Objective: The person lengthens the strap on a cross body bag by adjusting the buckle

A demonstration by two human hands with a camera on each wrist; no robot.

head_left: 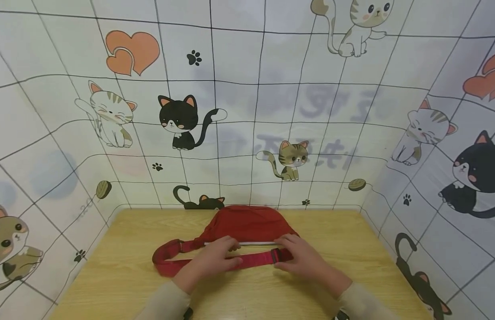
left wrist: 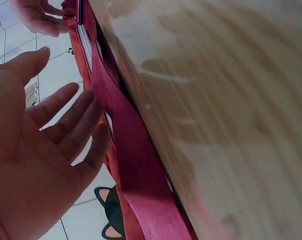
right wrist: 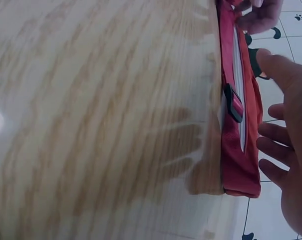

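A red waist bag [head_left: 251, 222] lies on the table, its white zipper [right wrist: 237, 65] along the side facing me. Its magenta strap [head_left: 255, 259] loops out to the left and runs back across the front, through a black slider [head_left: 276, 256]. My left hand [head_left: 211, 258] is over the strap at the bag's left front, fingers loosely bent and fingertips right at the bag's edge in the left wrist view. At the right front corner, my right hand [head_left: 305, 258] reaches beside the slider with relaxed, spread fingers. Neither palm holds anything.
The light wooden table [head_left: 123, 249] has a glossy surface. White cloth walls [head_left: 239, 102] printed with grid lines and cartoon cats enclose it at the back and on both sides. The bag's back edge is close to the rear wall.
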